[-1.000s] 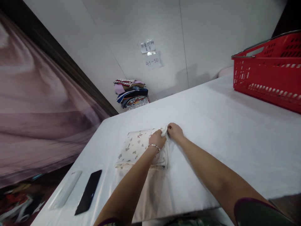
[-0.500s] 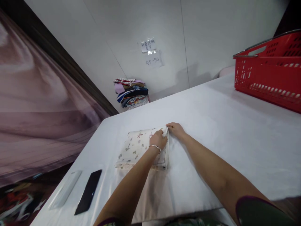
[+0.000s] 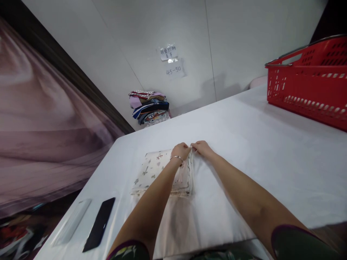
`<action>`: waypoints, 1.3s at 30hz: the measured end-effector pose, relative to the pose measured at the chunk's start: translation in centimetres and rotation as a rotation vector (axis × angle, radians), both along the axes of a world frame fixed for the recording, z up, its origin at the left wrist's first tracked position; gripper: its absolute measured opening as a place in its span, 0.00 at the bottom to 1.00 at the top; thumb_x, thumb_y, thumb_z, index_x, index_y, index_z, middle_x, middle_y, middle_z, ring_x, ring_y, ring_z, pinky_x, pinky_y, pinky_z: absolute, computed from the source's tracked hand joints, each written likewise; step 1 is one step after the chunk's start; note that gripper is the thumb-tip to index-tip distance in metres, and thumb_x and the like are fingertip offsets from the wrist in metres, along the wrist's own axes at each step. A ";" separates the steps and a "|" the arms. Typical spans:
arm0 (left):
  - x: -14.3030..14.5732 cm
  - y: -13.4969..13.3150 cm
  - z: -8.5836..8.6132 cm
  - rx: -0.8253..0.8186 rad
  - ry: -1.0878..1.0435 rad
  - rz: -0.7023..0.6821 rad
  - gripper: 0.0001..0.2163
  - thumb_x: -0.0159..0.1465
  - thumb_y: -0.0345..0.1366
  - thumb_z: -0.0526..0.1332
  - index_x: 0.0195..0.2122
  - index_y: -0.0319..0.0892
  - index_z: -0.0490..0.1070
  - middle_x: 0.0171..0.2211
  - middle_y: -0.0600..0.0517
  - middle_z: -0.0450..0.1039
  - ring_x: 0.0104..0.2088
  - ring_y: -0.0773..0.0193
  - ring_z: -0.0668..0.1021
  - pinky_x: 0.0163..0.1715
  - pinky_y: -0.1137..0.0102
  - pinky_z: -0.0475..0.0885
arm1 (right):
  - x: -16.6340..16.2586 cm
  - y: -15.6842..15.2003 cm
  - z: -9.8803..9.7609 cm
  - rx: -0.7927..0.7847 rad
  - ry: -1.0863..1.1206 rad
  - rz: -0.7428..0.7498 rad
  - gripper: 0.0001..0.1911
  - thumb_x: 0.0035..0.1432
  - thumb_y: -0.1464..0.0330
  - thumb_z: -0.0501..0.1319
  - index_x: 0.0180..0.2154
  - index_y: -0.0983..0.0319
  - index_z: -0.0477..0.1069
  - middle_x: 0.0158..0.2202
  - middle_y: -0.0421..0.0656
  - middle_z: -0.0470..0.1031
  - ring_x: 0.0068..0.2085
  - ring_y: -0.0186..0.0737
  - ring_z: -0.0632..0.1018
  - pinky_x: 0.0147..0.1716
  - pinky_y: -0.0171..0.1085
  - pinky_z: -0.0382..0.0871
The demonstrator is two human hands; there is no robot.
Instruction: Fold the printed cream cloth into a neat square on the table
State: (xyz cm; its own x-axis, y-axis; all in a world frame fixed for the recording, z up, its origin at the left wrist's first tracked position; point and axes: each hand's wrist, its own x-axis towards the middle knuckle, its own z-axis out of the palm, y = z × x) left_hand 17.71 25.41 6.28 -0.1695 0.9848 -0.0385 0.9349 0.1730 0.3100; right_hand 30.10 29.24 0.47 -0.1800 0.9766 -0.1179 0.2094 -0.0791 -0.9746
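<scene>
Since a second ago the left hand (image 3: pixel 181 150) has slid from the middle of the folded cloth (image 3: pixel 153 170) up to its far right corner, where it meets the right hand (image 3: pixel 202 147). At the near left edge of the white surface (image 3: pixel 244 144) lie a pale flat case (image 3: pixel 71 226) and, just beside it, a dark phone (image 3: pixel 99 224). A pile of clothes (image 3: pixel 149 112) sits against the back wall. Nearer, the cream cloth with small printed figures lies flat on the surface. The left hand, with a bracelet (image 3: pixel 176 157) at the wrist, is curled, its fingertips pinching that corner. The right hand touches it and pinches the same edge. A red basket (image 3: pixel 306 86) stands well apart at far right.
</scene>
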 end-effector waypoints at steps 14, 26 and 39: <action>0.9 2.1 1.4 -0.129 0.169 0.026 0.11 0.54 0.43 0.58 0.35 0.46 0.74 0.37 0.48 0.76 0.37 0.59 0.76 0.35 0.69 0.70 | -0.8 0.4 -0.7 -0.204 0.206 0.054 0.08 0.48 0.72 0.58 0.19 0.64 0.64 0.12 0.35 0.65 0.11 0.25 0.60 0.10 0.28 0.46; 1.2 3.2 1.7 -0.203 0.020 0.053 0.11 0.54 0.37 0.55 0.33 0.44 0.76 0.33 0.46 0.76 0.27 0.62 0.76 0.23 0.72 0.68 | -0.8 -0.2 0.2 -0.197 0.191 0.080 0.12 0.50 0.75 0.57 0.17 0.64 0.63 0.09 0.34 0.62 0.10 0.24 0.59 0.10 0.28 0.47; 0.2 2.2 0.5 -0.223 -0.180 0.097 0.14 0.54 0.39 0.55 0.39 0.45 0.75 0.27 0.50 0.76 0.22 0.66 0.73 0.17 0.74 0.63 | -0.6 -0.1 0.0 -0.219 0.203 0.105 0.10 0.52 0.70 0.57 0.20 0.64 0.64 0.10 0.35 0.64 0.11 0.26 0.60 0.10 0.28 0.47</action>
